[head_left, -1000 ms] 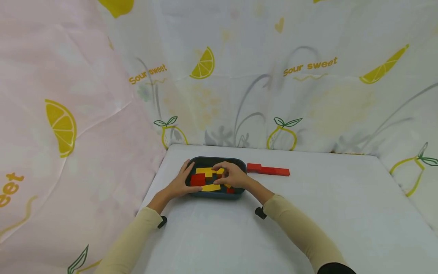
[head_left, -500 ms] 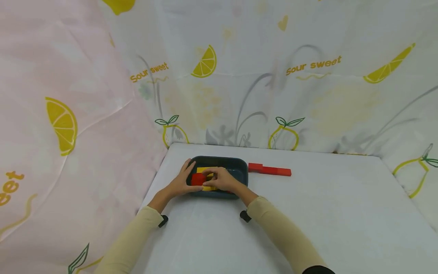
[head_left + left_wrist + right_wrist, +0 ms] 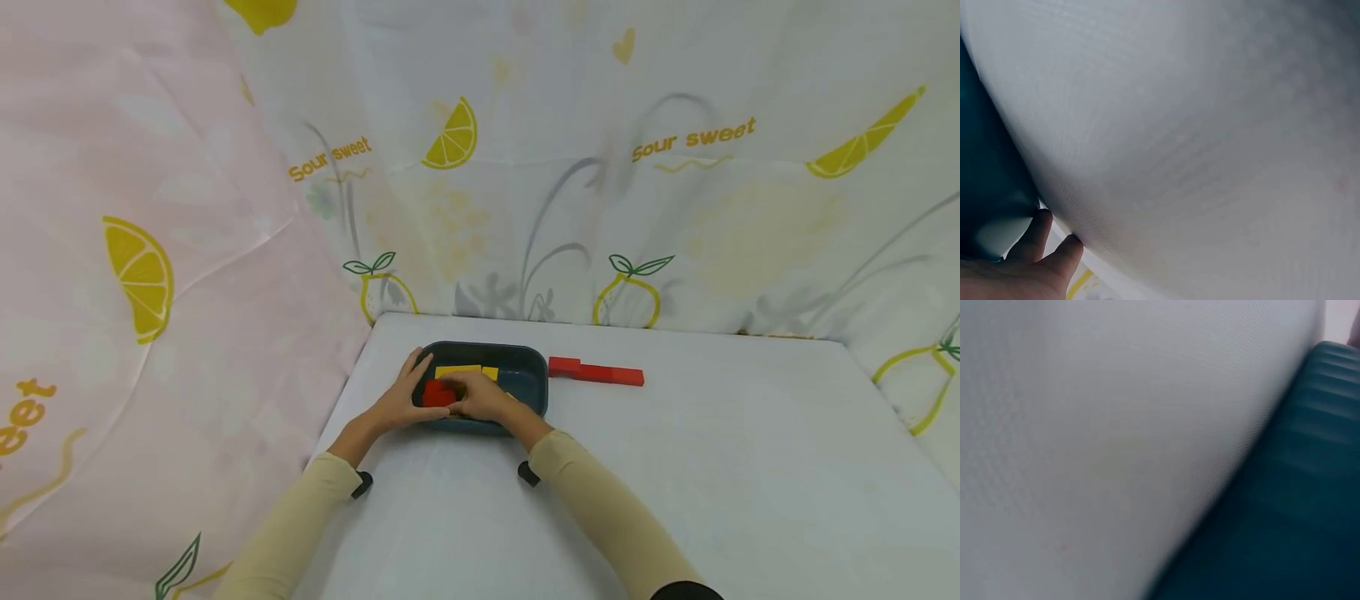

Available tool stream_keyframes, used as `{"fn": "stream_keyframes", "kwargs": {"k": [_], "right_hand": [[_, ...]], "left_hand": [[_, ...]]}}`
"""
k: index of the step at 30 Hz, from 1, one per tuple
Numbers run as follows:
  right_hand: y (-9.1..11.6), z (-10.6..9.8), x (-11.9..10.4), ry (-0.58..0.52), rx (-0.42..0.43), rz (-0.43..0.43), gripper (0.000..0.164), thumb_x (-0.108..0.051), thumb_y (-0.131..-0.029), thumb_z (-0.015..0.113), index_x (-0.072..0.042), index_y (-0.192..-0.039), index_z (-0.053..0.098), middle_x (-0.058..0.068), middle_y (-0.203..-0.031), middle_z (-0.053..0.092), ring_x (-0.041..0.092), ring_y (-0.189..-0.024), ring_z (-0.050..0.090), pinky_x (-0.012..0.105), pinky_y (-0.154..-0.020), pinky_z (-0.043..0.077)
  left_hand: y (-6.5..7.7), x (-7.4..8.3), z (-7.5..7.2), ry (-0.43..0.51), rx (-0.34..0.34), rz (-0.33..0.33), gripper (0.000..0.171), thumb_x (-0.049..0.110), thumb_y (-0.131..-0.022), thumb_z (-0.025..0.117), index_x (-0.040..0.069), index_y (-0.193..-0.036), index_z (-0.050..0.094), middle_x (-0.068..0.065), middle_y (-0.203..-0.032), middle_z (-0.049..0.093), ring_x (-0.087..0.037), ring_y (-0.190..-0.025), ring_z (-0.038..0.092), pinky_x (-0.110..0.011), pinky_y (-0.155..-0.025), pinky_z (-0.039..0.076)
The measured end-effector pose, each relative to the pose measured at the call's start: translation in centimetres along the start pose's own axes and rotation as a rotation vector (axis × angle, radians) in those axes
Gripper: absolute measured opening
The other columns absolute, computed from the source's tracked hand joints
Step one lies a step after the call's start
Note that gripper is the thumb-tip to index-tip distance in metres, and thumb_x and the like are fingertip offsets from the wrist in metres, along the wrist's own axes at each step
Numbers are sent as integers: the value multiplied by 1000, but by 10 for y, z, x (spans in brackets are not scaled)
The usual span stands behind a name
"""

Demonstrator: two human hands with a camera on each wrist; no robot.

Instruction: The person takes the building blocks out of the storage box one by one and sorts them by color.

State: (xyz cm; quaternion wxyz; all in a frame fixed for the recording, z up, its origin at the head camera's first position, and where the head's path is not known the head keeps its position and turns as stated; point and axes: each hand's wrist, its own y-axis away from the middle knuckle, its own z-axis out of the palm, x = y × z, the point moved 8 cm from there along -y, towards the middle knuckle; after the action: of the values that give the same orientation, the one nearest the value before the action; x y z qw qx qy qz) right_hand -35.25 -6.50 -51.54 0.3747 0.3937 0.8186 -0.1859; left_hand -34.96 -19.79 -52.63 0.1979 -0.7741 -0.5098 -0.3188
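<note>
A dark blue-green tray (image 3: 534,367) holds yellow and red blocks. My left hand (image 3: 395,406) grips its left end, fingers spread along the side and thumb at the front rim. In the left wrist view, two fingertips of the left hand (image 3: 1029,269) rest by the tray's outer wall (image 3: 991,156). My right hand (image 3: 480,396) reaches inside, index finger and thumb curled around the right end of a red block (image 3: 437,393). Behind it lie a long yellow block (image 3: 457,369) and a small yellow block (image 3: 491,373). The right hand hides other blocks underneath.
Red blocks (image 3: 596,372) form a line on the white table (image 3: 675,467) just right of the tray. A printed lemon cloth (image 3: 555,208) hangs behind the table, and a pinkish one (image 3: 225,350) hangs on the left. The tray wall (image 3: 1297,506) fills the right wrist view's lower right.
My right hand has moved left inside the tray, from the yellow blocks near the middle to the red block. The small yellow block is now uncovered. My left hand stays at the tray's left end.
</note>
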Motion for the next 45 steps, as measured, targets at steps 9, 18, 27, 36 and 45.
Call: {"fn": "stream_keyframes", "kwargs": {"k": [9, 18, 27, 36, 45], "right_hand": [[-10, -2, 2, 138, 41, -12, 47, -15, -86, 77, -4, -130, 62, 9, -125, 68, 23, -115, 63, 37, -100, 51], [-13, -1, 9, 239, 31, 58, 43, -20, -86, 77, -8, -125, 67, 7, -119, 69, 22, -107, 61, 36, -94, 53], [-10, -3, 12, 173, 60, 60, 20, -22, -90, 73, -8, -106, 74, 5, -110, 72, 20, -103, 63, 38, -97, 51], [-2, -10, 16, -123, 151, 92, 26, -19, -100, 60, -8, -123, 62, 13, -101, 69, 16, -73, 65, 31, -72, 57], [2, -24, 17, -341, 293, 75, 27, -7, -95, 65, -2, -121, 69, 20, -108, 65, 22, -69, 70, 27, -62, 59]], "left_hand": [[-2, 1, -2, -7, 9, 5, 108, 52, -79, 78, 19, -160, 14, -11, -167, -7, -42, -151, 14, -69, -111, 28], [-4, 0, -2, -11, 18, 9, 108, 52, -78, 79, 19, -160, 16, -12, -167, -5, -41, -150, 15, -67, -113, 28], [-4, -2, -2, -14, 19, -3, 107, 53, -78, 78, 22, -160, 16, -10, -167, -6, -41, -150, 15, -67, -113, 28], [-3, -4, 1, -16, 21, -8, 110, 56, -77, 77, 19, -160, 15, -11, -167, -6, -42, -151, 14, -67, -114, 25], [-2, -4, 2, -9, 19, -18, 109, 56, -77, 77, 21, -160, 16, -8, -167, -8, -41, -151, 14, -67, -115, 24]]}}
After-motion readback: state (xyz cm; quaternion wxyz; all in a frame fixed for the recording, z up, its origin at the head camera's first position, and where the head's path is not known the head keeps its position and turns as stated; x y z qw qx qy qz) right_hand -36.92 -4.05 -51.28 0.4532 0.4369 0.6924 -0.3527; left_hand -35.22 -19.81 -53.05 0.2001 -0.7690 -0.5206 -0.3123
